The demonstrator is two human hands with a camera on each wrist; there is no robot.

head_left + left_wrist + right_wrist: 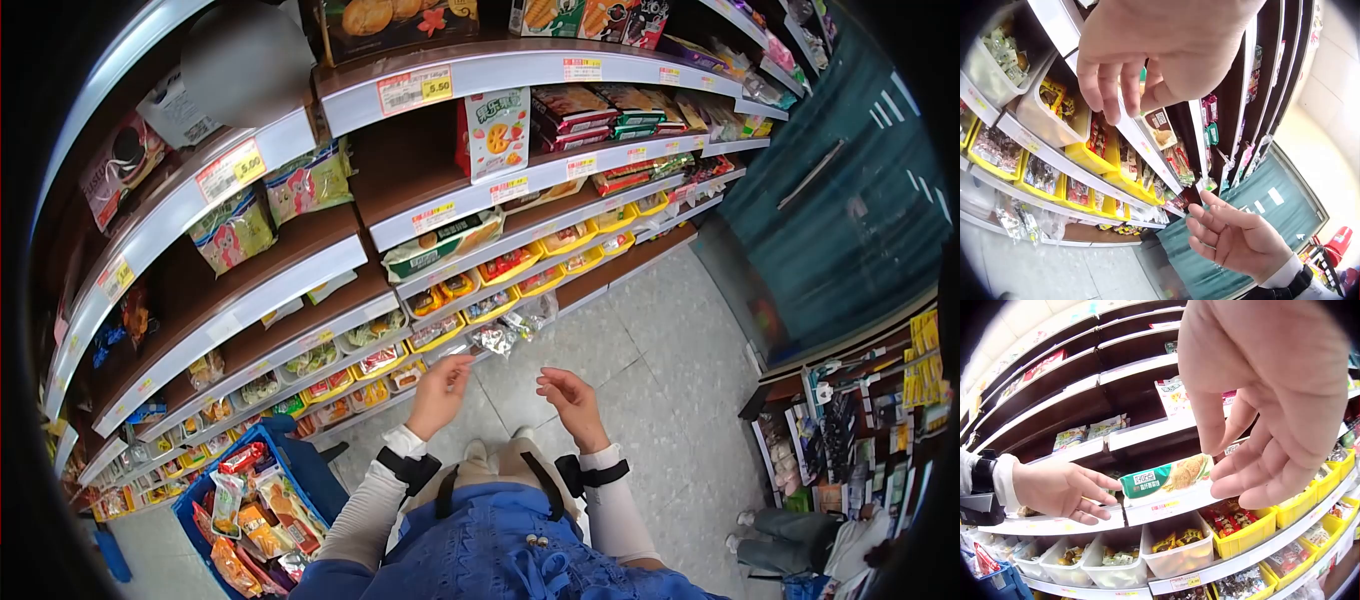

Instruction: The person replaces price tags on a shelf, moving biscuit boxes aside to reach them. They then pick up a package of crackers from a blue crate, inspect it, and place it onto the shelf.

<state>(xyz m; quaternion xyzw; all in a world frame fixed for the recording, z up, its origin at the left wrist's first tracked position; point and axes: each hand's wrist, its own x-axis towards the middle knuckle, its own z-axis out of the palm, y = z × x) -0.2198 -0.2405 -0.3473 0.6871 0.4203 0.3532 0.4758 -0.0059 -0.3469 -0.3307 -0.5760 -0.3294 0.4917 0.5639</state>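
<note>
My left hand [438,398] is held out over the floor in front of the shelves, its fingers loosely bent with nothing in them. Level with it, my right hand [575,405] is likewise free, palm turned inward and fingers relaxed. A gap separates the two hands. In the right wrist view a green and white biscuit pack [1166,480] with pictured round biscuits lies on a shelf, seen between the left hand [1060,487] and the nearer right hand [1272,406]. Below that pack, clear bins [1179,553] and yellow bins [1244,534] contain small wrapped snacks.
At lower left stands a blue basket [290,465] full of packaged snacks. Upright on a shelf is a white and red box [498,135]. Bagged sweets [500,335] hang by the lowest bins. A teal curtain [830,200] hangs at right; another person [800,540] stands at lower right.
</note>
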